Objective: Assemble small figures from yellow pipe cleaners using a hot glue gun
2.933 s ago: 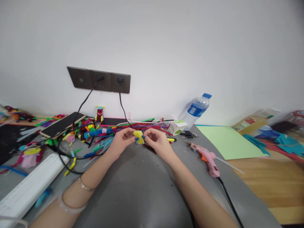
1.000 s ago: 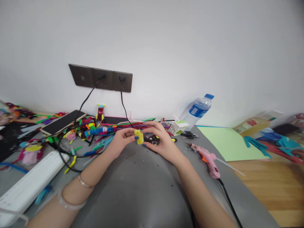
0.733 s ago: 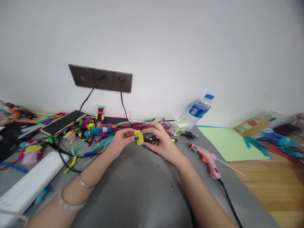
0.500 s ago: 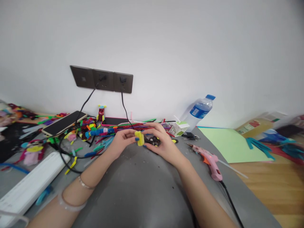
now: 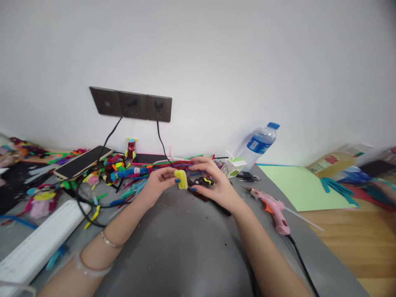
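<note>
Between the thumb and fingers of my left hand point(image 5: 157, 185) is a yellow fuzzy pipe-cleaner piece point(image 5: 181, 180), bent into a small bundle and held just above the table. My right hand point(image 5: 218, 183) hovers close on the right, its thumb and fingers spread apart in a curve, not gripping the yellow piece. Dark pliers point(image 5: 220, 207) lie under and behind my right hand; their black handle shows below the palm and the rest is partly hidden. Behind both hands runs a bunch of coloured pipe cleaners point(image 5: 167, 163).
A pink glue gun point(image 5: 274, 208) lies to the right, its cord running to the front. Behind stand a small white-green box point(image 5: 233, 167) and a tilted water bottle point(image 5: 260, 144). At left are a phone point(image 5: 83, 162), a white power strip point(image 5: 43, 237), cables and pipe-cleaner figures.
My right hand's fingers have opened wider and come off the pliers, whose handle now lies lower, on the table. My left hand keeps the yellow piece almost in place.
</note>
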The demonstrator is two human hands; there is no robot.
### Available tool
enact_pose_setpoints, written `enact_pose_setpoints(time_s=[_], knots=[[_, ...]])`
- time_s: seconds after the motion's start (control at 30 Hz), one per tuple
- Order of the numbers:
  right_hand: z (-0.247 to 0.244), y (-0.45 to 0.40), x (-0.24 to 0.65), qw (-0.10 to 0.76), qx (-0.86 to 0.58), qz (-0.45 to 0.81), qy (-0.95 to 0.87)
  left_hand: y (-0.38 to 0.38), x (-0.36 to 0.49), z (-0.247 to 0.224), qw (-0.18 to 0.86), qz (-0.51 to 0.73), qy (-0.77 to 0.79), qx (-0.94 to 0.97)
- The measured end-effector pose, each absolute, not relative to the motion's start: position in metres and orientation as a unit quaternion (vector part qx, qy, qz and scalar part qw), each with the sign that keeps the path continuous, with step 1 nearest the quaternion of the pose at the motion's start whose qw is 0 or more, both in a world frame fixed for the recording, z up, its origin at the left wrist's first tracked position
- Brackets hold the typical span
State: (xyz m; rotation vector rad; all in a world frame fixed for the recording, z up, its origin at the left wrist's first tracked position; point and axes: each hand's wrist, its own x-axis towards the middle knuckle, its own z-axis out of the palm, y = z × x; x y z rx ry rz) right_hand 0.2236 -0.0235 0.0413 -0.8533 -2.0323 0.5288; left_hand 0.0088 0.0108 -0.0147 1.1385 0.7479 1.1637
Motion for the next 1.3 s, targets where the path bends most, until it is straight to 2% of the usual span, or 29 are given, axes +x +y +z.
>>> enact_pose_setpoints(time_s=[1.3], knots=[[0.028,-0.018,0.212,0.434,-0.328,0.189,-0.817,0.008,0.011,-0.013,0.651,0.496,0.337,0.466]])
